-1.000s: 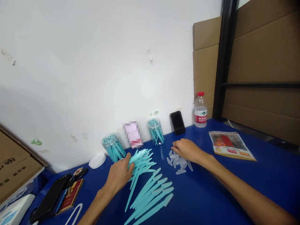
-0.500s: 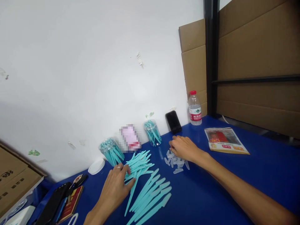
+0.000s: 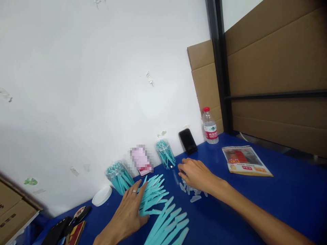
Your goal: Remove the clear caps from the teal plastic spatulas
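My left hand (image 3: 129,210), with a ring on one finger, is open at the left edge of a loose pile of turquoise eyebrow razors (image 3: 153,194). Its fingers are spread and touch or hover just over the pile. Closer to me lies a fanned row of eyebrow razors (image 3: 170,223) with pale blade ends pointing right. My right hand (image 3: 196,174) is over a small heap of translucent plastic caps (image 3: 196,198), its fingers bent down and pressed together. Whatever is between those fingertips is hidden.
Along the wall stand two clear jars of turquoise razors, one left (image 3: 120,178) and one right (image 3: 165,154), with a phone (image 3: 141,159) between them. A white lid (image 3: 102,196), black device (image 3: 188,141), water bottle (image 3: 211,129) and printed packet (image 3: 247,161) surround the work area.
The view has tilted, so the table things sit lower in the picture. My left hand has spread its fingers and lifted slightly at the pile. My right hand stays over the caps.
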The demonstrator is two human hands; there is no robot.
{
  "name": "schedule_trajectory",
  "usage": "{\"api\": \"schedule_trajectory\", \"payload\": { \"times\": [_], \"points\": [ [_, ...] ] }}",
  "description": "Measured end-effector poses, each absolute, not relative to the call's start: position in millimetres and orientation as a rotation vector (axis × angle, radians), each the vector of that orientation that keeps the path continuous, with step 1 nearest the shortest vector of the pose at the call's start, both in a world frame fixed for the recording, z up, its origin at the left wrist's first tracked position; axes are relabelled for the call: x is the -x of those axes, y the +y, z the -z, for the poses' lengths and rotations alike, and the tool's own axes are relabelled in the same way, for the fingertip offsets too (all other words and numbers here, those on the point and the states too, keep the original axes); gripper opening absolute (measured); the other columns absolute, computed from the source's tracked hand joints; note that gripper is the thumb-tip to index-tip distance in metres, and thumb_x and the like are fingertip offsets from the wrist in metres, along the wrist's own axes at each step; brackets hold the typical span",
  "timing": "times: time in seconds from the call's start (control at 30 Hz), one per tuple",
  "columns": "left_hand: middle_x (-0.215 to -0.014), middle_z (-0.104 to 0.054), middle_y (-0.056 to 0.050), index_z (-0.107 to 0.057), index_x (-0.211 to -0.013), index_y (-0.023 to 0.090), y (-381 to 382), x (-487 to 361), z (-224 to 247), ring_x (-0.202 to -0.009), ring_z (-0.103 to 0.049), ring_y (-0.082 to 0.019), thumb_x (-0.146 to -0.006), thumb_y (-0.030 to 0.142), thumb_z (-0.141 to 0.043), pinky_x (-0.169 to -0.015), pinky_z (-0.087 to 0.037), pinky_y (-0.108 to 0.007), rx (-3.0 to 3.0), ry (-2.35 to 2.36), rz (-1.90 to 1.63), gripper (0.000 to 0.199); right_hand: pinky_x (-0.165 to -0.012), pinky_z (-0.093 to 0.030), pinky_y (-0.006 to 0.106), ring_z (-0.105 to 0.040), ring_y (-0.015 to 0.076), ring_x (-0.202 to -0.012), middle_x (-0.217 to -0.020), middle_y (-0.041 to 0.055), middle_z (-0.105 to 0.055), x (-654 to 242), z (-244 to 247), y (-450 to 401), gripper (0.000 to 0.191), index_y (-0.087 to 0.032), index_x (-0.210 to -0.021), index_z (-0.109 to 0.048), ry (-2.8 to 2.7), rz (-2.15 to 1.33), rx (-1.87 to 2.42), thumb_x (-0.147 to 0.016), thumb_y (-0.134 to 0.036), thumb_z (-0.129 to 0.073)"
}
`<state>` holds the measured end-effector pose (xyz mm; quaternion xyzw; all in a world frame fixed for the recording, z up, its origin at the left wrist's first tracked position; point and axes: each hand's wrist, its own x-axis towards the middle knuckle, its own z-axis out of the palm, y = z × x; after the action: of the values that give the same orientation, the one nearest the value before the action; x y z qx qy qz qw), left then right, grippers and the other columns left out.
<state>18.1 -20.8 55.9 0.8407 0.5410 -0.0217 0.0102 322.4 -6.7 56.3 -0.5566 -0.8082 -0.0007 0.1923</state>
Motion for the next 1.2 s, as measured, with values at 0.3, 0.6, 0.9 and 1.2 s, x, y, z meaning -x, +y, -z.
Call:
{"api": "schedule_trajectory", "payload": {
  "times": [0.3, 0.6, 0.9, 1.2],
  "points": [
    [-0.146, -0.043, -0.012, -0.017, -0.152, 0.027, -3.0, -37.5, -72.4, -0.137, -0.034, -0.036, -0.071, 0.033, -0.068, -0.111, -0.026, -0.053, -2.477, 1.601, 0.137, 0.096, -0.061, -0.035, 0.029, -0.065, 0.0224, -0.075, -0.082, 0.0052, -0.070, -305.7, -53.7, -27.1, 0.017, -0.022, -0.085, -0.068, -2.410, -0.199, 1.340, -0.088, -0.030, -0.053],
    [-0.148, -0.037, -0.008, -0.027, -0.148, 0.030, -7.5, -24.2, -60.5, -0.136, -0.034, -0.030, -0.074, 0.025, -0.064, -0.113, -0.028, -0.049, -2.568, 1.511, -0.094, 0.083, -0.067, -0.040, 0.030, -0.066, 0.0248, -0.078, -0.083, 0.0082, -0.070, -299.6, -51.7, -29.5, 0.020, -0.020, -0.085, -0.067, -2.462, -0.196, 1.371, -0.090, -0.026, -0.049],
    [-0.145, -0.040, -0.007, -0.041, -0.138, 0.031, -49.3, 11.9, -23.0, -0.133, -0.037, -0.027, -0.085, 0.015, -0.047, -0.110, -0.036, -0.048, -2.688, 1.605, -0.365, 0.055, -0.091, -0.044, 0.031, -0.059, 0.0238, -0.111, -0.117, 0.0111, -0.066, -279.8, -27.4, -5.2, 0.033, -0.017, -0.119, -0.061, -2.067, -0.517, 1.317, -0.092, -0.026, -0.046],
    [-0.139, -0.048, -0.007, -0.046, -0.135, 0.031, -46.0, 22.4, 3.2, -0.128, -0.044, -0.028, -0.089, 0.016, -0.044, -0.106, -0.041, -0.048, -2.669, 1.616, -0.723, 0.048, -0.111, -0.030, 0.038, -0.041, 0.0265, -0.134, -0.143, 0.0189, -0.047, -230.4, -4.0, 15.4, 0.053, -0.004, -0.141, -0.043, -2.078, -0.532, 1.540, -0.094, -0.028, -0.041]
  ]
}}
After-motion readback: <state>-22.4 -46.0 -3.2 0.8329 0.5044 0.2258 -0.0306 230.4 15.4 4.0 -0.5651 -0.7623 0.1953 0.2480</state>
